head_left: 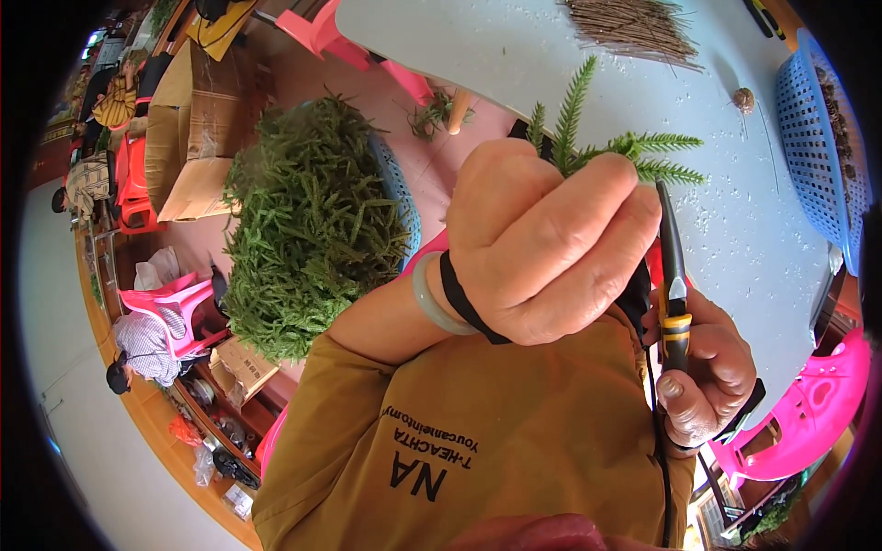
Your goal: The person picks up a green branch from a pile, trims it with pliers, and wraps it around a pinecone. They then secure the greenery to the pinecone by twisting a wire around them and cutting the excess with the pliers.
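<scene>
My left hand point(551, 243), with a pale bangle and a black band at the wrist, is closed in front of me. Its fingers pinch a green artificial fir sprig point(571, 115), whose needled tips fan out beyond the knuckles. The sprig's lower part is hidden behind the fingers. Just to the right, my right hand point(712, 372) is wrapped round the black-and-yellow handles of a pair of pliers point(674, 285). The dark jaws point up and away, close to the sprig; whether they touch it I cannot tell.
A pale table point(735, 230) carries a bundle of thin brown sticks point(634, 29), a small pine cone point(743, 99) and a blue basket point(799, 138). At left, green sprigs point(312, 230) heap over another blue basket point(397, 184), near a cardboard box point(197, 133). Pink stools and other people are around.
</scene>
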The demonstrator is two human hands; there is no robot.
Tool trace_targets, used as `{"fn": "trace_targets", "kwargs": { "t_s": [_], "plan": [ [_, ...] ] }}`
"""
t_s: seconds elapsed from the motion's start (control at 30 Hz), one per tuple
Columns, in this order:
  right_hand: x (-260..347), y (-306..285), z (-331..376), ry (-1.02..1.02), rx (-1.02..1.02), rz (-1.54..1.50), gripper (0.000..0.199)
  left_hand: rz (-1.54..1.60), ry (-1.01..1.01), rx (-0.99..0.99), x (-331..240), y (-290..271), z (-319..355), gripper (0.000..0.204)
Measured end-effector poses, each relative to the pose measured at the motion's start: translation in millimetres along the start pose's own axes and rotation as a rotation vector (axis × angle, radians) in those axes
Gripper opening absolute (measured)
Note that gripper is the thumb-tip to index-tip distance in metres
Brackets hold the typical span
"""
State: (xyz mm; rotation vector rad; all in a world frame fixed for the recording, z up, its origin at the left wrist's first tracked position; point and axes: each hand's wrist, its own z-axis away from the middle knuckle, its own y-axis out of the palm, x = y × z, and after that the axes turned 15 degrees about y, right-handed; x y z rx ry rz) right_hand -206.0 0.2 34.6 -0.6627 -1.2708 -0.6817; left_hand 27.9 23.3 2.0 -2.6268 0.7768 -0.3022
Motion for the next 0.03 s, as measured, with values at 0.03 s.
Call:
{"fn": "trace_targets", "kwargs": {
  "t_s": [0.03],
  "plan": [
    [0.6, -0.3, 0.0, 0.008, 0.014, 0.009, 0.041, -0.007, 0.015, 0.0, 0.5, 0.4, 0.3, 0.036]
  ]
}}
